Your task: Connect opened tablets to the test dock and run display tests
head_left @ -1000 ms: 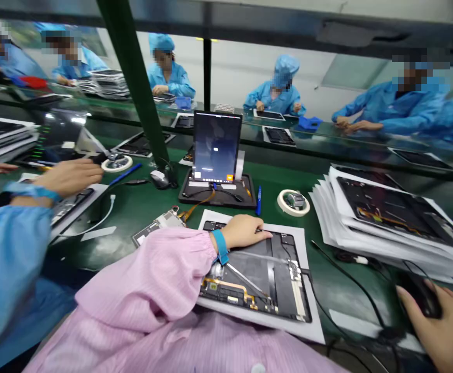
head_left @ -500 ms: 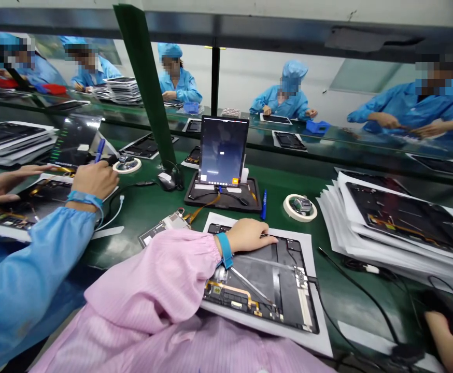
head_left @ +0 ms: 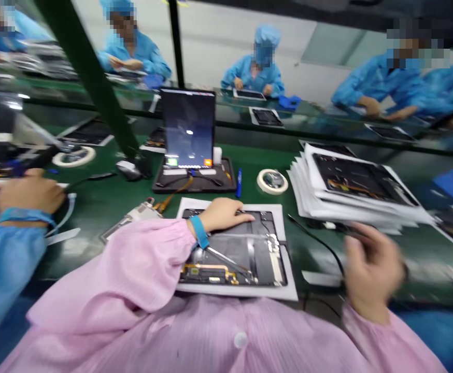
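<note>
An opened tablet housing (head_left: 230,248) lies on white paper (head_left: 288,290) before me, its inner boards, orange flex cable and silvery strips showing. Across its far left part rests my left hand (head_left: 222,213), flat, thumb stretched to the right, a blue band at the wrist. To the right of the housing, above the bench, is my right hand (head_left: 374,264), blurred, its fingers bent inward. A dark edge shows behind that hand, too smeared to name. The black cable (head_left: 320,241) runs toward it from the left. Past the housing, a lit tablet screen (head_left: 188,127) stands upright in a black tray (head_left: 226,181).
A blue pen (head_left: 239,182) and a tape roll (head_left: 272,181) lie beyond the housing. Stacked housings on paper (head_left: 362,186) stand at the right. A metal-backed part (head_left: 129,220) lies left of my forearm. A co-worker's hand (head_left: 30,194) is at far left; others sit opposite.
My view has swung right and tilted down. My right hand has come up from beside a black object at the right edge toward the housing. My left hand stays on the housing.
</note>
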### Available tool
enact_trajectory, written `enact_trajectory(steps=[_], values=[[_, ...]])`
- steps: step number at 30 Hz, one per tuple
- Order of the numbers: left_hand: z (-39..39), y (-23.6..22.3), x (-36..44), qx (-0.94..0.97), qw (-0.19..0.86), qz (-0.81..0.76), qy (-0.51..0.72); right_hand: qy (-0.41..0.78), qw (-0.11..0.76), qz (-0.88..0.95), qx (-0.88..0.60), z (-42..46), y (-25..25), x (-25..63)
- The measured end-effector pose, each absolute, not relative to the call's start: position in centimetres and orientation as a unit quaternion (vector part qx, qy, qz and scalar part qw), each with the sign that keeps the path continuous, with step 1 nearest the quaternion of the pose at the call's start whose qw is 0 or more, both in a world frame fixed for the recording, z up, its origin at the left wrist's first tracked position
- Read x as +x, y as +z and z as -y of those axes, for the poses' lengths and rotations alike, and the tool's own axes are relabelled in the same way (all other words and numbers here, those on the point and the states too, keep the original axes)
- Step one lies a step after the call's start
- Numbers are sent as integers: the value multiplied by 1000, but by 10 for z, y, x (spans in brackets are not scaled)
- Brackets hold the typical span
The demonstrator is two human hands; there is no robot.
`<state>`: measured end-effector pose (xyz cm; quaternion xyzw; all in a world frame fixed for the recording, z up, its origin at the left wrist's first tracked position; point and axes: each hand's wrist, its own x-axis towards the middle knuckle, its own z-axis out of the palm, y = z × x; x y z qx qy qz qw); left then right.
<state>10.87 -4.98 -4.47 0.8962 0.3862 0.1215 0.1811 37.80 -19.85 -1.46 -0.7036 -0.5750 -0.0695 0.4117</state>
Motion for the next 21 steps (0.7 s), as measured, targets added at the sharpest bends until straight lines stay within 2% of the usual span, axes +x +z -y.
enact_trajectory(steps=[1,3,4,6,10,13,16,18,21], values=[[49,-45,108,897,180,-387,117,33,397,603,-691,199,-16,368],[47,-45,108,897,183,-388,104,275,287,643,-655,192,-20,350],[46,-45,108,898,185,-387,99,350,248,643,-634,186,-22,344],[46,-45,108,899,190,-383,92,446,203,627,-606,174,-26,336],[47,-46,108,902,192,-377,91,592,184,559,-551,164,-33,347],[46,-47,109,900,191,-383,84,618,238,494,-564,168,-33,369],[45,-46,110,897,197,-387,82,512,400,424,-631,180,-24,387],[45,-46,110,895,201,-389,85,451,475,405,-638,189,-15,387],[46,-47,110,894,200,-390,92,452,505,435,-594,198,-8,371]])
